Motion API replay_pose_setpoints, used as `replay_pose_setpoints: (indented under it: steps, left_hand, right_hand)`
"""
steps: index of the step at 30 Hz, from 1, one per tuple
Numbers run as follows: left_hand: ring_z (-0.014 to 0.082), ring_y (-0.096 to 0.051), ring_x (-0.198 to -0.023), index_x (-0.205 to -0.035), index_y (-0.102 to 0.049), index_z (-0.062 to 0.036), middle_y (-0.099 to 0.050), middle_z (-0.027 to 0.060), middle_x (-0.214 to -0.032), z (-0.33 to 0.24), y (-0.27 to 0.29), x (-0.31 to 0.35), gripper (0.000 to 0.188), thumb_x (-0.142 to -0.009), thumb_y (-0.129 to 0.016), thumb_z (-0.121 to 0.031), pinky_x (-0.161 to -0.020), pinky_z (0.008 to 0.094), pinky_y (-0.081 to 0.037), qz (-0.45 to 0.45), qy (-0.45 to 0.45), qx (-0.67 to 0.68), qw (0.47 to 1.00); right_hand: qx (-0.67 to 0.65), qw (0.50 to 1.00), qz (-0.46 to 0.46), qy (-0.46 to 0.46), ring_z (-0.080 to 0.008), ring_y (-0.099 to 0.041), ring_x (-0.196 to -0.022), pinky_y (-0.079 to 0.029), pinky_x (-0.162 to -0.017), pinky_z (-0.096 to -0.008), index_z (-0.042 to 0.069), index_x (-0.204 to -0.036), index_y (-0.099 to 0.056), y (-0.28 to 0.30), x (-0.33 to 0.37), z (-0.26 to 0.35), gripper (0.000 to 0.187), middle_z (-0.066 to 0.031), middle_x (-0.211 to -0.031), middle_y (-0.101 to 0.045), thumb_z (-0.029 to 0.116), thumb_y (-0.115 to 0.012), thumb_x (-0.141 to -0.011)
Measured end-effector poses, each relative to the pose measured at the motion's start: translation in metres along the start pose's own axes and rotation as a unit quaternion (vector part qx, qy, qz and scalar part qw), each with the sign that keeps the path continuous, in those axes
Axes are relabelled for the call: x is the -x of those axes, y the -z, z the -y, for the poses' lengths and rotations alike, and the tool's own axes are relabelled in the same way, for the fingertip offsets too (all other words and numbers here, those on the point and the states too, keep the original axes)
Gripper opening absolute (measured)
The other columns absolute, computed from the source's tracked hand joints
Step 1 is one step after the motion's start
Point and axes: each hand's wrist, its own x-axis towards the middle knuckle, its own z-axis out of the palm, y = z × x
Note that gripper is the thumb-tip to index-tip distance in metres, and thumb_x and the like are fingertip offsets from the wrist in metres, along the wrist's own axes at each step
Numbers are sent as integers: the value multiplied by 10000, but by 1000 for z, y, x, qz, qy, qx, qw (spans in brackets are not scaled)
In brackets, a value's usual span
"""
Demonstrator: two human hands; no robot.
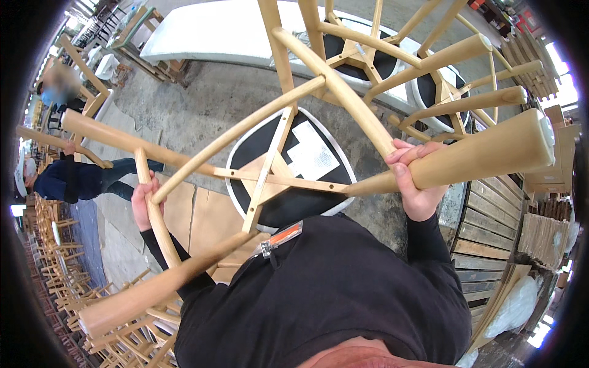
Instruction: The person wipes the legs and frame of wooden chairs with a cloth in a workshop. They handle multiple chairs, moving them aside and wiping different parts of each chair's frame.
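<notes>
A pale wooden stool (270, 180) is upside down in front of me, its legs pointing up toward me. Its seat underside (300, 208) is black with a white rim, and a white paper sheet (316, 156) lies on it. Crossed wooden braces with dark screw holes span the underside. On the left, my left hand (145, 199) is closed around a side stretcher where it meets a long curved one. My right hand (420, 178) wraps the thick right leg (491, 150) beside a stretcher's end. Part of the near side is hidden by my black-shirted torso.
Beyond stands a long white-topped table (208, 34) with more upturned stools (362, 52) on it. At left a person (73, 181) holds a wooden piece. Many chair frames (67, 264) crowd the lower left. A slatted wooden platform (491, 214) and stacked boards (543, 239) are at right.
</notes>
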Motion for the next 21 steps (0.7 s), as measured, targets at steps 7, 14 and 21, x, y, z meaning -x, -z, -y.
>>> replay_pose_setpoints:
  steps: [7,14,21]
  left_hand:
    - [110,-463,-518,-1164,-472,23,-477,25,-707,6,8,14,389,-807,-544,-113,-440,235,-424,-24,-20,-9,999]
    - [99,-428,-521,-1167,-468,41,-460,31,-700,15,-6,67,394,-808,-555,-93,-440,226,-382,-38,-83,21,996]
    - [93,-428,-562,-1174,-463,61,-451,38,-701,16,-35,116,409,-807,-566,-86,-484,201,-373,-59,-130,-2,990]
  right_hand:
    - [-8,997,70,-6,-231,-696,-812,-481,-963,-510,26,-1002,-476,3,-10,-6,273,-50,-799,-578,-84,-630,-806]
    - [-207,969,136,-29,-208,-674,-623,-482,-920,-463,79,-866,-459,38,-19,-18,290,-34,-632,-599,47,-715,-734]
    - [-260,942,210,35,-215,-665,-549,-528,-798,-418,94,-792,-494,75,-26,-21,289,-36,-583,-607,116,-771,-711]
